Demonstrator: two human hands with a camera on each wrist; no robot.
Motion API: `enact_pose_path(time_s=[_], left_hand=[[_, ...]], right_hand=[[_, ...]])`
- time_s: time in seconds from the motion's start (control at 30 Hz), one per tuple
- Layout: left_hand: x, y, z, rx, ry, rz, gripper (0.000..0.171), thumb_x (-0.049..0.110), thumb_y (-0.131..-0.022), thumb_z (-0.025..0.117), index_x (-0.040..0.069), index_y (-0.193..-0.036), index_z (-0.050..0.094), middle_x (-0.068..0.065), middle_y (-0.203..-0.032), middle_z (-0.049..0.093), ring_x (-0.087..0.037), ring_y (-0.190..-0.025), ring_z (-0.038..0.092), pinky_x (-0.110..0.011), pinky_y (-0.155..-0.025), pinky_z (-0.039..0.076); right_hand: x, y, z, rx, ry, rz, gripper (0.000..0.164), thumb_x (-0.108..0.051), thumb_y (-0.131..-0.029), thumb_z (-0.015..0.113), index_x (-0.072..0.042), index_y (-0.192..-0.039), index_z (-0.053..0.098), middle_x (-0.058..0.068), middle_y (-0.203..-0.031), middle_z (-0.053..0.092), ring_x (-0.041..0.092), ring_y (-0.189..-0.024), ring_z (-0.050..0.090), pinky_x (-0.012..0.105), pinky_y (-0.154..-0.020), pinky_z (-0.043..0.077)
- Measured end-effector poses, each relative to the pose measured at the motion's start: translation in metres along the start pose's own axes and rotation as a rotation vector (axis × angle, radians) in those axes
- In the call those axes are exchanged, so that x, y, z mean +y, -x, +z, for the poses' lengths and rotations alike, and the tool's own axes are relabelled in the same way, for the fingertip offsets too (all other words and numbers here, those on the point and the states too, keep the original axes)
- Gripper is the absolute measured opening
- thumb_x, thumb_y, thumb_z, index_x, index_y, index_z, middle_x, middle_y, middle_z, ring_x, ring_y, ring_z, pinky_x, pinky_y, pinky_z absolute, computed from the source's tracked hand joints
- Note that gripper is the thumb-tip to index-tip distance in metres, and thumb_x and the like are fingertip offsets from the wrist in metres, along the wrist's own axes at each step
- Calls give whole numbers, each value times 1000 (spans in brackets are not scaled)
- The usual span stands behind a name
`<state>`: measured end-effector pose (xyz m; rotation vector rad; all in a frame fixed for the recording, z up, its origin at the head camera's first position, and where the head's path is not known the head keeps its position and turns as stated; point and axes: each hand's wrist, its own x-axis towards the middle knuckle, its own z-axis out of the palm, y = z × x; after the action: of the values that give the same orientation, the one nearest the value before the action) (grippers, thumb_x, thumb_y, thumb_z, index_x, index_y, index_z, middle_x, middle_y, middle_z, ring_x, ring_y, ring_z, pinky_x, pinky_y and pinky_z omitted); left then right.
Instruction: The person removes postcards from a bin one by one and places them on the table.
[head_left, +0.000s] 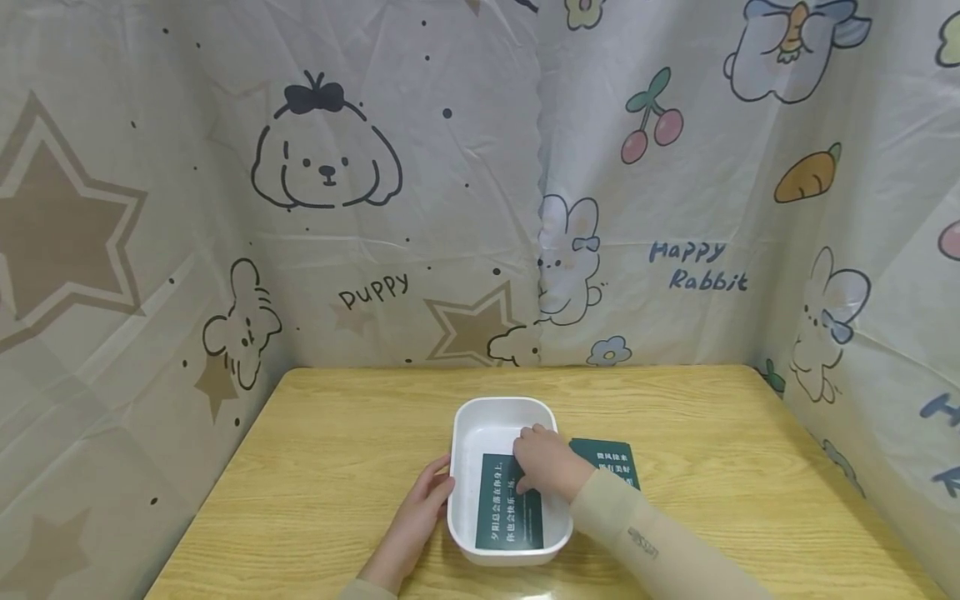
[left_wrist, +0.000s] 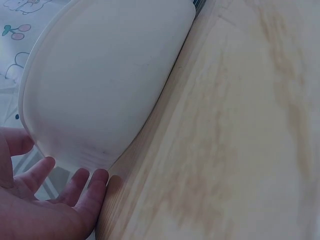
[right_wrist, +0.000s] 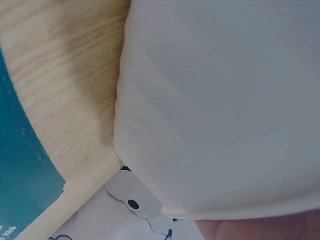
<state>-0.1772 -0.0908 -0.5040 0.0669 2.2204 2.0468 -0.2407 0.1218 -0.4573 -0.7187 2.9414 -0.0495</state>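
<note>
A white rectangular tub [head_left: 480, 437] stands on the table. Inside it is a dark green card [head_left: 492, 500] with white Chinese writing, near the front end. My right hand [head_left: 553, 463] reaches over the tub's right side and grips the card near its upper right, thumb on the printed face; its fingertips are partly hidden. My left hand [head_left: 422, 503] rests against the tub's left wall, and the left wrist view shows its fingers [left_wrist: 95, 192] spread and touching the outside. The right wrist view is mostly filled by the tub's outer wall [right_wrist: 215, 110].
Another dark green printed piece [head_left: 588, 450] lies on the table right of the tub, partly covered by my right forearm. The yellow wood-grain table [head_left: 360, 417] is enclosed at the back and sides by a patterned cloth [head_left: 465, 183].
</note>
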Motion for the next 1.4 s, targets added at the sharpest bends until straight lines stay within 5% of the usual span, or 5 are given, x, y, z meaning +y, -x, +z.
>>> enact_pose_path(time_s=[0.6,0.8,1.4], left_hand=[[1,0,-1,6,-23,3,48,26,-100,45,8,-143,38,-28,-134,50,-33,-114,53,-52,-99,46],[1,1,0,-4,-21,18,48,26,-100,45,5,-143,38,-30,-133,49,-34,-112,54,-53,-99,46],[2,0,0,-2,-33,-4,48,27,-100,45,9,-144,38,-27,-134,49,-33,-114,53,-52,-99,45]], right_hand=[[1,-7,-5,-69,-40,14,53,-42,-64,83,-9,-103,68,0,-90,62,15,-81,47,34,-82,52],[3,-6,-4,-89,-82,27,66,-52,-61,81,-10,-110,67,0,-94,61,15,-85,48,37,-86,51],[-1,-3,-7,-68,-38,1,63,-46,-58,85,-9,-106,67,2,-94,63,16,-83,47,37,-86,51]])
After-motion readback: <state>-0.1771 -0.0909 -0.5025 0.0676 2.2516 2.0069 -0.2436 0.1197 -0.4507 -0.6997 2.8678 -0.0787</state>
